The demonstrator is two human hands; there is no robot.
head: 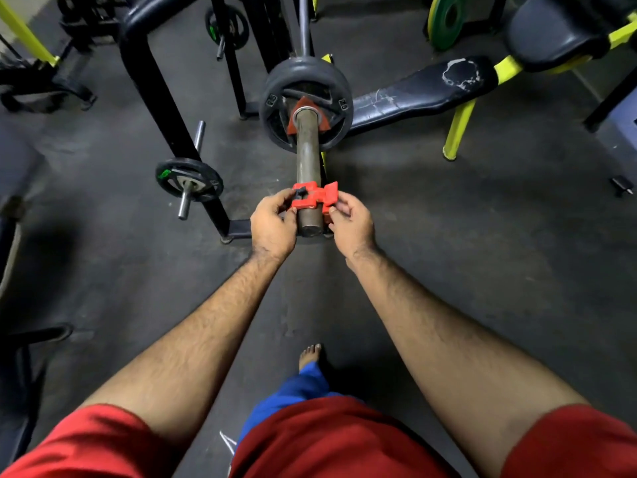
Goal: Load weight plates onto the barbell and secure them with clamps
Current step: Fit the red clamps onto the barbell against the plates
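Red sleeves (103, 439) and a blue trouser leg (303, 388) with a bare foot (309, 355) fill the near edge, above dark rubber floor (448, 236). Both forearms reach forward to the near end of the barbell sleeve (306, 157), which points toward the viewer. The left hand (273, 224) curls its fingers round the left side of a red clamp (312, 196) seated on the sleeve close to its end face; the right hand (350, 222) pinches the clamp's right side, where its lever flap stands raised. A long bare stretch of sleeve runs between the clamp and the black weight plates (305, 105), which sit against the far collar with a red hub showing. Left of the sleeve, a black rack post (162, 98) stands close, carrying a small plate (189, 179) on a peg. Right of the plates, a worn black bench pad (424, 89) on yellow legs angles away. Floor lies open to the right of the hands.
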